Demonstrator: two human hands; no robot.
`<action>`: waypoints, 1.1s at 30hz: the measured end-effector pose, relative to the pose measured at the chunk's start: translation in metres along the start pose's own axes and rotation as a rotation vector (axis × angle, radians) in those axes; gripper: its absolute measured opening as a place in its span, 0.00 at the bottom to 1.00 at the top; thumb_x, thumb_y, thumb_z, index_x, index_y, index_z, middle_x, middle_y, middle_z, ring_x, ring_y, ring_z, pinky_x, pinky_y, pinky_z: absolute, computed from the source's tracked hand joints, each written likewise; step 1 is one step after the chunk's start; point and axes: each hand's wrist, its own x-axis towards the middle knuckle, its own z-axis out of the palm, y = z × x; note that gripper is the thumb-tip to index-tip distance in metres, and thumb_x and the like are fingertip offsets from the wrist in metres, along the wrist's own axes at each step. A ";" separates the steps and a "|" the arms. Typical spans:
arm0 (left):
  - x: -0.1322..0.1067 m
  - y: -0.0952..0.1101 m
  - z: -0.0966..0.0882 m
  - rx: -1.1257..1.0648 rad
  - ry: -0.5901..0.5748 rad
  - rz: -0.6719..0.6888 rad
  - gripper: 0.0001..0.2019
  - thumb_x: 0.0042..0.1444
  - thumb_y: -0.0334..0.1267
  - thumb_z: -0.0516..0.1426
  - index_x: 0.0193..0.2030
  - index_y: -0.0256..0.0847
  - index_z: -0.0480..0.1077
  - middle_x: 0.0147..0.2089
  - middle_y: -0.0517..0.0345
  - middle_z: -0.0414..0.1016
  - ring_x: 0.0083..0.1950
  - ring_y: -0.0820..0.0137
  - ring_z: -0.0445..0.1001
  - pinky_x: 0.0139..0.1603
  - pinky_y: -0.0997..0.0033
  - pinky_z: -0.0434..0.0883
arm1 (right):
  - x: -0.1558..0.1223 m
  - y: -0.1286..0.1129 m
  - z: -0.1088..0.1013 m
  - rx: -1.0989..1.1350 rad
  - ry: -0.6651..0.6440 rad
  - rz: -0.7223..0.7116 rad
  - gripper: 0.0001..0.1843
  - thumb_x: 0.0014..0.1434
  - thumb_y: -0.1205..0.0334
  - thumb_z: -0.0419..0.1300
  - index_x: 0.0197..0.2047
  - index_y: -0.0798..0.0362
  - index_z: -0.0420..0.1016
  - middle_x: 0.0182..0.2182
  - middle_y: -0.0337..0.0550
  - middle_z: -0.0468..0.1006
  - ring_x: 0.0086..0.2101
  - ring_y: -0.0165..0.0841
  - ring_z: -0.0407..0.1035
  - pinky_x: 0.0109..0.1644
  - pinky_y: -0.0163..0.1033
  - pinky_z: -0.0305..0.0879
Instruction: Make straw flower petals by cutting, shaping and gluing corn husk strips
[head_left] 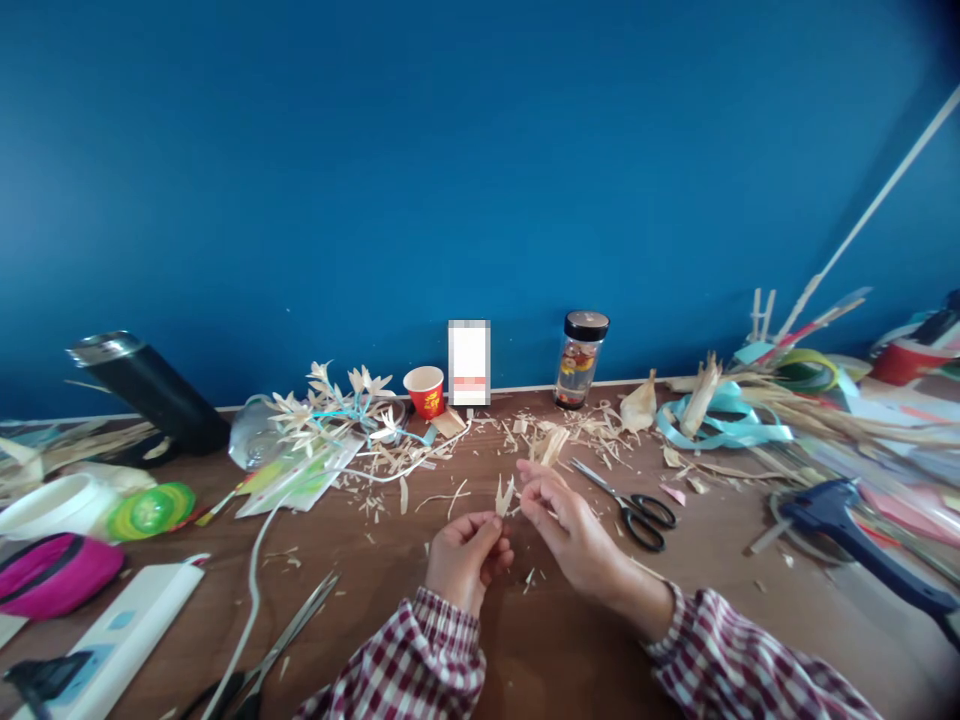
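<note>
My left hand [466,558] is closed in a pinch on a small pale husk piece [504,494] shaped like pointed petals, held upright above the wooden table [390,600]. My right hand [564,528] is beside it, fingertips pinching the same husk piece from the right. Both wrists wear red-and-white checked sleeves. Black-handled scissors [634,505] lie just right of my right hand. A bunch of finished husk flowers [337,405] on light blue stems lies further back to the left.
Husk scraps [540,435] litter the table's middle. A red paper cup [425,390], a white card and a jar [580,358] stand by the blue wall. A blue glue gun [847,525] lies right, slim scissors [289,630] front left, a black flask [150,390] far left.
</note>
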 end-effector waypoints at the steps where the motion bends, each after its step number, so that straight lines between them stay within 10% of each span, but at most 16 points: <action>1: 0.000 -0.001 0.000 0.014 -0.003 0.006 0.06 0.42 0.29 0.64 0.25 0.32 0.70 0.21 0.57 0.72 0.18 0.80 0.68 0.19 0.82 0.72 | 0.001 0.000 -0.002 0.003 -0.004 0.028 0.08 0.60 0.63 0.49 0.33 0.54 0.67 0.53 0.51 0.65 0.50 0.37 0.63 0.52 0.43 0.61; 10: -0.001 -0.007 0.000 0.227 -0.054 0.039 0.10 0.37 0.33 0.65 0.26 0.32 0.71 0.21 0.57 0.74 0.20 0.76 0.69 0.21 0.77 0.72 | 0.008 -0.005 -0.018 0.078 -0.187 0.059 0.08 0.59 0.63 0.52 0.29 0.54 0.68 0.38 0.46 0.77 0.50 0.38 0.65 0.50 0.42 0.62; 18: -0.003 -0.006 -0.001 0.240 -0.098 0.018 0.11 0.36 0.33 0.66 0.27 0.32 0.72 0.22 0.56 0.74 0.21 0.76 0.71 0.23 0.75 0.73 | 0.012 0.000 -0.024 0.054 -0.225 0.133 0.06 0.54 0.64 0.55 0.32 0.57 0.72 0.29 0.40 0.76 0.30 0.29 0.69 0.35 0.34 0.64; 33: -0.002 -0.006 -0.002 0.160 -0.107 -0.065 0.11 0.36 0.28 0.66 0.29 0.30 0.71 0.23 0.53 0.76 0.23 0.74 0.74 0.24 0.76 0.74 | 0.011 0.007 -0.018 0.054 -0.230 0.135 0.07 0.55 0.61 0.55 0.32 0.55 0.72 0.29 0.41 0.76 0.31 0.31 0.69 0.34 0.35 0.64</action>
